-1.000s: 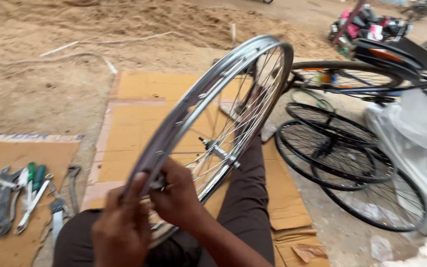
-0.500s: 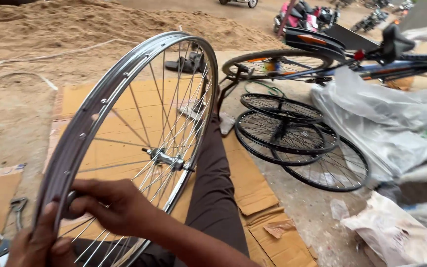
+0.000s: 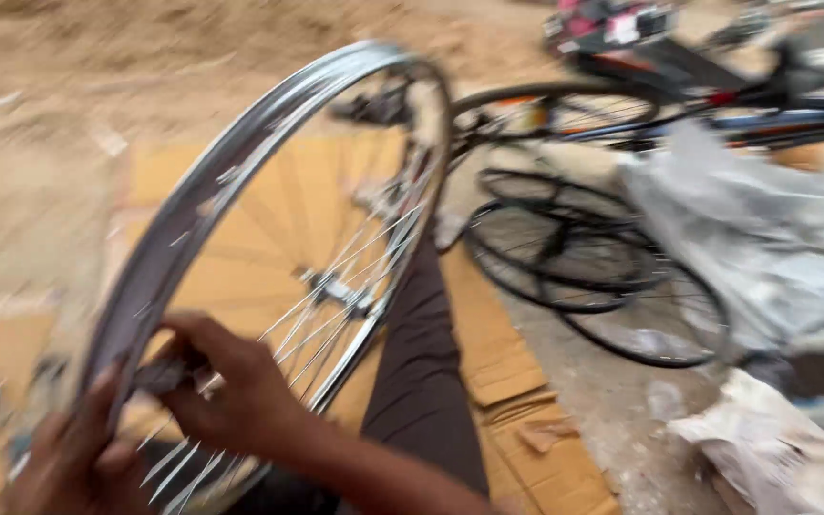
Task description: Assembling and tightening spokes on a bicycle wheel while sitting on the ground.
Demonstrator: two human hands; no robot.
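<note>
Gripping now: your left hand (image 3: pixel 69 458) wraps the rim's near edge, bottom left.
R hand: your right hand (image 3: pixel 231 391) pinches a small dark tool at a spoke nipple, fingers closed.
Wheel: silver spoked wheel (image 3: pixel 240 181) upright btwn both hands, hub (image 3: pixel 340 291) mid, over your dark trouser leg (image 3: pixel 426 381).
Ground: cardboard sheets (image 3: pixel 517 401) under it.
Further out: black tyres (image 3: pixel 603 257) stacked to the right, grey plastic sheet (image 3: pixel 755 238) beside them, bikes (image 3: pixel 679 67) beyond, blurred.

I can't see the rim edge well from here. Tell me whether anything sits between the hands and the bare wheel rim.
Nothing visible does. The left hand rests on the outside of the silver wheel rim, and the right hand reaches in at the spokes with a small dark object, too blurred to identify, pinched against the rim.
</note>
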